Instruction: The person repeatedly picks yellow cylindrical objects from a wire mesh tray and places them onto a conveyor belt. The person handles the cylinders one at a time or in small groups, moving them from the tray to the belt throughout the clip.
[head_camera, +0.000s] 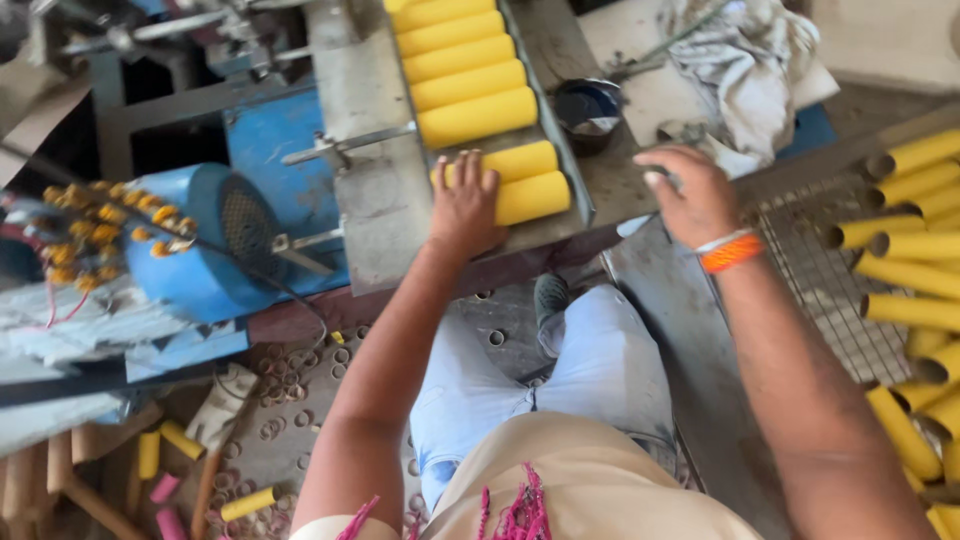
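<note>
Two yellow tubes (525, 180) lie side by side at the near end of a metal tray (380, 200), with a row of more yellow tubes (465, 70) farther up it. From the head camera, the left hand (465, 205) rests flat on the near pair, fingers spread and laid over the tubes rather than closed round them. The right hand (690, 195) (an orange band at its wrist) hovers over the grey bench (600, 170), fingers curled; whether it grips anything cannot be told. A wire rack (820, 280) at right holds more loose tubes (905, 270). A blue motor (200, 245) sits at left.
</note>
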